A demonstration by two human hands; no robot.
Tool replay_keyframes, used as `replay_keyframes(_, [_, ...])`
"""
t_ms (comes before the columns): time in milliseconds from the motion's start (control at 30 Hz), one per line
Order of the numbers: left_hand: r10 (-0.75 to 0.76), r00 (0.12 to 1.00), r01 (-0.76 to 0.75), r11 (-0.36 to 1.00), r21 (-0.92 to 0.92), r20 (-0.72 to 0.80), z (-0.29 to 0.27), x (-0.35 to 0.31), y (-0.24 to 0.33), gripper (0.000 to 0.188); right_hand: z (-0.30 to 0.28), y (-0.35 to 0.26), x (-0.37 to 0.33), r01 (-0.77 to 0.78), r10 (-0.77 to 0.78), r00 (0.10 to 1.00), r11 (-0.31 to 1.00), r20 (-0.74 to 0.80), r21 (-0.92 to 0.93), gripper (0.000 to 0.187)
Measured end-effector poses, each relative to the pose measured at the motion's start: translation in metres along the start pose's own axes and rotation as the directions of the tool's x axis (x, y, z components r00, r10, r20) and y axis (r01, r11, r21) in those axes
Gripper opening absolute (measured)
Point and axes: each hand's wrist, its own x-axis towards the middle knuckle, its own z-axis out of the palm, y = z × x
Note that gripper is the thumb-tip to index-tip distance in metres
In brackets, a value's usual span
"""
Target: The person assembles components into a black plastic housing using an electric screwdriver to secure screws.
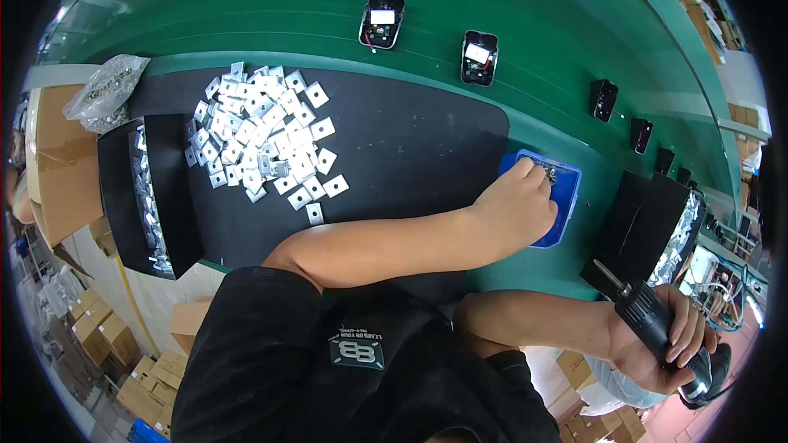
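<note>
My left hand (519, 203) reaches across my front into a blue plastic bin (565, 221). Its fingers are bent together over small metal screws (550, 174) at the bin's far end; what lies between the fingertips is hidden. On the right, my right hand (669, 336) is wrapped round a black electric screwdriver (644, 312), held off the table with its bit pointing up and to the left. A heap of silvery square metal plates with centre holes (267, 131) lies on the black mat (394, 148), left of the bin.
Black boxes of metal parts stand at the left (176, 197) and right (632, 226). A bag of small hardware (111, 90) rests by a cardboard box (61, 156). Open black device housings (382, 23) sit along the green surface (279, 12) at the back.
</note>
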Motion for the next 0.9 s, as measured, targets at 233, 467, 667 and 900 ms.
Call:
replay_keyframes(233, [0.027, 0.991, -0.023, 0.999, -0.032, 0.129, -0.006, 0.001, -0.001, 0.008, 0.004, 0.002, -0.001, 0.004, -0.004, 1.000, 1.000, -0.023, -0.007, 0.036])
replay_keyframes(467, [0.032, 0.999, -0.032, 0.994, -0.107, -0.003, -0.001, 0.003, -0.007, 0.006, 0.001, -0.001, -0.001, -0.028, 0.028, 1.000, 0.999, 0.010, -0.024, 0.036])
replay_keyframes(667, [0.053, 0.999, -0.050, 0.972, -0.232, 0.008, 0.001, 0.007, -0.013, 0.005, 0.001, 0.002, 0.001, -0.010, 0.010, 0.999, 1.000, -0.035, -0.012, 0.036])
replay_keyframes(900, [-0.119, 0.983, -0.040, 0.615, -0.788, -0.142, -0.004, 0.026, -0.030, 0.012, 0.004, 0.000, 0.000, -0.065, 0.066, 0.993, 0.998, 0.093, -0.006, 0.033])
